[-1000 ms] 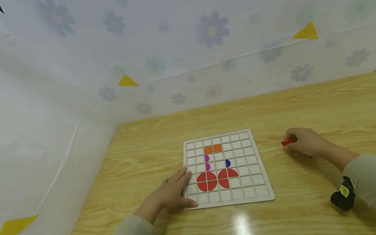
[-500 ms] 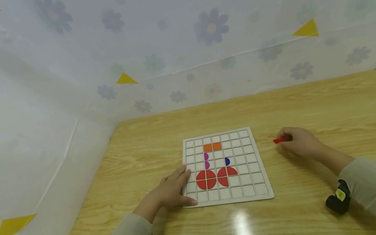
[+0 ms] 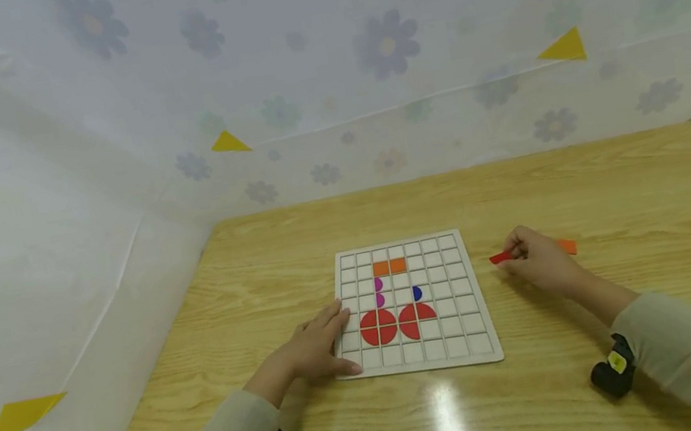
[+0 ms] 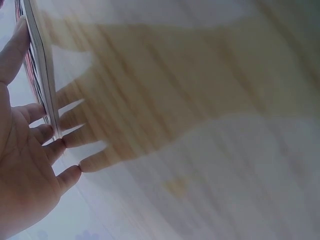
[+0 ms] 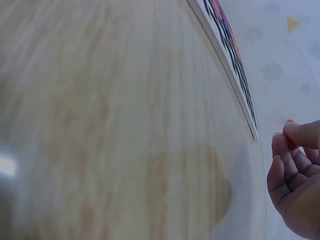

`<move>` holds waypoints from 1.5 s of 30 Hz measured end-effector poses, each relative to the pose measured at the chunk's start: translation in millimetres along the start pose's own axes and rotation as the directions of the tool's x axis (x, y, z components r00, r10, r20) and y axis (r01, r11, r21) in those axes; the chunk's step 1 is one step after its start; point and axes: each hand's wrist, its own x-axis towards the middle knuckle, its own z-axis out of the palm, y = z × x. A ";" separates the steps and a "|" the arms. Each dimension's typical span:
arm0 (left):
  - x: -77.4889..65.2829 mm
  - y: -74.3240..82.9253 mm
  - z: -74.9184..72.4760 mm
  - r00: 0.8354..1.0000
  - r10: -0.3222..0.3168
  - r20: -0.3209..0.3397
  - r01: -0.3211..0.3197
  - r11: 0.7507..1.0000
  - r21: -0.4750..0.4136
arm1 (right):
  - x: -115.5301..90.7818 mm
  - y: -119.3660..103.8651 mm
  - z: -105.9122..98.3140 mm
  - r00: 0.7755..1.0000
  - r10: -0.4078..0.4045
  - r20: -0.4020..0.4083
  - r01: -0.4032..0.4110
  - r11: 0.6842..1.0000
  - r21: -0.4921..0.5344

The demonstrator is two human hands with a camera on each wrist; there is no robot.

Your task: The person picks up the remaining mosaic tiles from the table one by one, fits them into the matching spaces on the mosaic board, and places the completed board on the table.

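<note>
A white gridded board (image 3: 469,301) lies on the wooden table, with flat coloured pieces in its cells. Several red quarter-circle pieces form a full disc (image 3: 379,327); three more red quarters (image 3: 410,316) sit to its right. Above them are two magenta half-round pieces (image 3: 379,292), a blue half-round piece (image 3: 418,293) and two orange squares (image 3: 389,267). My left hand (image 3: 310,351) rests with spread fingers on the board's left edge. Right of the board, my right hand (image 3: 545,265) pinches a small red piece (image 3: 499,259) between thumb and fingers; its full outline is partly hidden.
An orange piece (image 3: 568,246) shows on the table just behind my right hand. The wooden table (image 3: 530,398) extends all around the board. A white flower-print curtain (image 3: 324,96) with yellow triangles stands along the table's back and left side.
My right hand has moved left toward the board, carrying the red piece. The orange piece behind it has come into sight. My left hand stays on the board's edge.
</note>
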 end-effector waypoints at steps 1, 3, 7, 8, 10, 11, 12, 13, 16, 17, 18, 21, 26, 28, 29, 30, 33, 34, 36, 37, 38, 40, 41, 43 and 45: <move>-0.1 0.2 0.0 1.000 -0.002 0.000 0.002 1.000 -0.001 | 0.1 0.3 1.2 1.000 -0.004 0.000 0.004 1.000 -0.007; -0.7 0.3 -0.1 1.000 -0.003 0.003 0.003 1.000 -0.004 | 0.2 0.5 3.3 1.000 -0.010 -0.001 0.010 1.000 -0.018; -1.6 0.2 -0.1 1.000 -0.007 0.010 0.007 1.000 -0.010 | -0.4 -2.3 7.7 1.000 -0.011 0.011 0.011 1.000 -0.008; -1.6 0.0 0.0 1.000 -0.007 0.012 0.008 1.000 -0.011 | -0.6 -3.4 8.7 1.000 -0.013 0.012 0.013 1.000 -0.003; -1.4 -0.7 0.6 1.000 -0.010 0.012 0.010 1.000 -0.011 | -1.0 -6.0 10.7 1.000 -0.011 0.017 0.011 1.000 0.013; -1.3 -0.8 0.8 1.000 -0.012 0.012 0.012 1.000 -0.011 | -1.2 -7.4 11.8 1.000 -0.009 0.020 0.009 1.000 0.025; -1.3 -1.0 0.9 1.000 -0.014 0.012 0.014 1.000 -0.009 | -1.3 -8.5 12.8 1.000 -0.011 0.017 0.010 0.999 0.031; -1.2 -1.1 1.1 1.000 -0.016 0.013 0.017 1.000 -0.007 | -1.3 -9.4 13.8 1.000 -0.007 0.015 0.006 0.999 0.040; -0.8 -1.2 1.4 0.999 -0.026 0.019 0.026 1.000 -0.004 | -1.6 -12.1 16.2 0.999 0.015 0.028 -0.017 0.998 0.062; -0.8 -1.1 1.4 1.000 -0.025 0.018 0.025 1.000 -0.004 | -1.5 -12.6 17.0 0.999 0.020 0.031 -0.022 0.998 0.063; -0.8 -1.2 1.4 1.000 -0.024 0.018 0.024 1.000 -0.004 | -1.4 -12.9 17.8 0.999 0.023 0.037 -0.025 0.998 0.063; -0.3 -1.2 1.8 1.000 -0.025 0.018 0.024 1.000 0.002 | -1.0 -12.5 20.2 0.998 0.028 0.056 -0.031 0.998 0.052; -0.7 -1.1 2.1 1.000 -0.025 0.019 0.025 1.000 0.007 | 0.2 -12.5 24.2 0.996 0.051 0.078 -0.056 0.996 0.067; -0.5 -1.3 2.2 1.000 -0.018 0.016 0.018 1.000 0.007 | 0.6 -14.3 25.9 0.995 0.057 0.084 -0.064 0.994 0.084; -0.4 -1.3 2.2 1.000 -0.017 0.016 0.017 1.000 0.007 | 0.8 -15.5 27.0 0.995 0.055 0.088 -0.063 0.994 0.091; -0.4 -1.2 2.1 1.000 -0.016 0.016 0.016 1.000 0.007 | 1.2 -16.6 28.2 0.995 0.057 0.088 -0.065 0.993 0.099; -0.2 -0.6 1.9 1.000 -0.017 0.016 0.017 1.000 0.009 | 2.2 -19.6 31.6 0.995 0.049 0.086 -0.058 0.992 0.110; -0.3 -0.4 1.8 1.000 -0.019 0.018 0.019 1.000 0.009 | 2.4 -20.3 33.0 0.995 0.048 0.086 -0.058 0.992 0.115; -0.3 0.0 1.6 1.000 -0.023 0.019 0.023 1.000 0.009 | 3.1 -21.3 35.3 0.995 0.050 0.089 -0.060 0.991 0.119; -0.1 0.1 1.6 1.000 -0.023 0.020 0.023 1.000 0.008 | 3.2 -21.8 36.5 0.995 0.049 0.089 -0.060 0.991 0.118; 0.0 0.3 1.6 1.000 -0.024 0.020 0.024 1.000 0.008 | 3.4 -22.2 37.7 0.994 0.052 0.092 -0.063 0.991 0.119; 0.0 0.4 1.5 1.000 -0.020 0.017 0.019 1.000 0.014 | 3.4 -22.7 39.6 0.994 0.049 0.097 -0.060 0.991 0.119; -0.2 0.7 1.4 1.000 -0.016 0.015 0.015 1.000 0.018 | 3.4 -23.1 40.5 0.994 0.045 0.097 -0.057 0.991 0.118; -0.4 1.2 1.2 1.000 -0.006 0.010 0.006 1.000 0.025 | 3.1 -23.7 41.9 0.994 0.037 0.098 -0.048 0.992 0.115; -0.7 2.0 0.8 1.000 0.004 0.004 -0.004 1.000 0.027 | 2.7 -24.1 43.2 0.995 0.016 0.101 -0.027 0.994 0.108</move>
